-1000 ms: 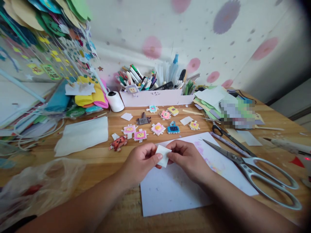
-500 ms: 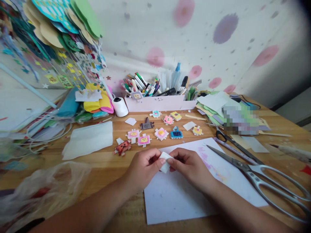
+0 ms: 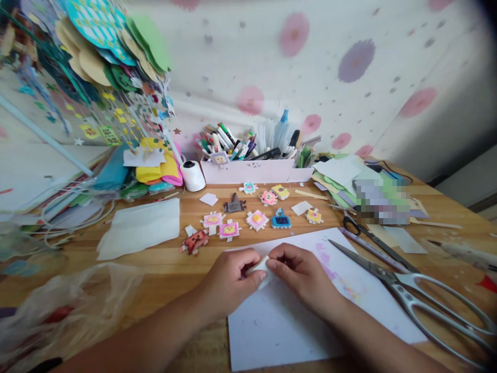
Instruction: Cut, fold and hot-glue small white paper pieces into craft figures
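A small folded piece of white paper (image 3: 258,269) is pinched between both hands, above a large white sheet (image 3: 287,331) with purple smudges. My left hand (image 3: 233,277) is closed on its left side, thumb on top. My right hand (image 3: 301,272) is closed on its upper right edge, thumb and forefinger together. The curled fingers hide part of the paper. Just beyond the hands lie several small coloured paper figures, among them a red one (image 3: 195,241), a pink and yellow one (image 3: 257,220) and a blue one (image 3: 281,219).
Large metal scissors (image 3: 399,290) lie on the sheet's right side, beside dark-handled scissors (image 3: 380,241). A paper stack (image 3: 140,228) and a clear plastic bag (image 3: 85,305) are on the left. At the back stand a pen box (image 3: 248,171) and a thread spool (image 3: 193,176).
The white paper has tilted and turned between my fingers, and its top face shows less. My right fingers have shifted to its upper edge. The camera view has tipped slightly upward.
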Demonstrator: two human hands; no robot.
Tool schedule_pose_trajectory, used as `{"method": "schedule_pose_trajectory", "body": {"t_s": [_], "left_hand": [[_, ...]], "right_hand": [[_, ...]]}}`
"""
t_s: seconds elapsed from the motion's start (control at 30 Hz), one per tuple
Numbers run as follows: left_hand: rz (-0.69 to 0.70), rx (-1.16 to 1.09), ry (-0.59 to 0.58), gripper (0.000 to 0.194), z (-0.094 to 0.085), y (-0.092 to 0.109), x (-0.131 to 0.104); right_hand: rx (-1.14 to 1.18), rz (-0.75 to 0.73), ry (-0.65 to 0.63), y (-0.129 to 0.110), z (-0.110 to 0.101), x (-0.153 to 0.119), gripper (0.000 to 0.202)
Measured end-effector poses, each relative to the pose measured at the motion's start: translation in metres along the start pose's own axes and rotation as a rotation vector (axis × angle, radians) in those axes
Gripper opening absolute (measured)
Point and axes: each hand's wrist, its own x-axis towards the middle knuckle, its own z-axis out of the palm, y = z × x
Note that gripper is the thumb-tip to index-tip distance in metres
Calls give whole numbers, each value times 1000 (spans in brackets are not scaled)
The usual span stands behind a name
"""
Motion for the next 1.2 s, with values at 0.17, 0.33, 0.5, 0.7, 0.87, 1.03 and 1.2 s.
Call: {"method": "schedule_pose_trajectory", "body": {"t_s": [0.17,0.33,0.5,0.7,0.87,1.03,1.2], "left_hand": [[-127,-270,-76,14,1,2,0],[-169,-434,-28,15,-1,2,1],[-181,-498,-27,16,0,3,-1],[-186,-540,-38,16,2,1,1],[-178,-583,24,17,5,-2,1],[-128,-547,-45,20,6,-2,0],[-95,-396,29,23,3,-1,1]], "right_hand": [[113,94,40,0,-1,2,27],[320,213,19,-3,-2,4,23],[329,193,-3,-4,-2,4,11],[357,168,25,0,-2,4,9],[465,173,-9,-3,1,4,19],[333,128,33,-2,0,3,11],[252,120,-9,-2,-1,2,9]]}}
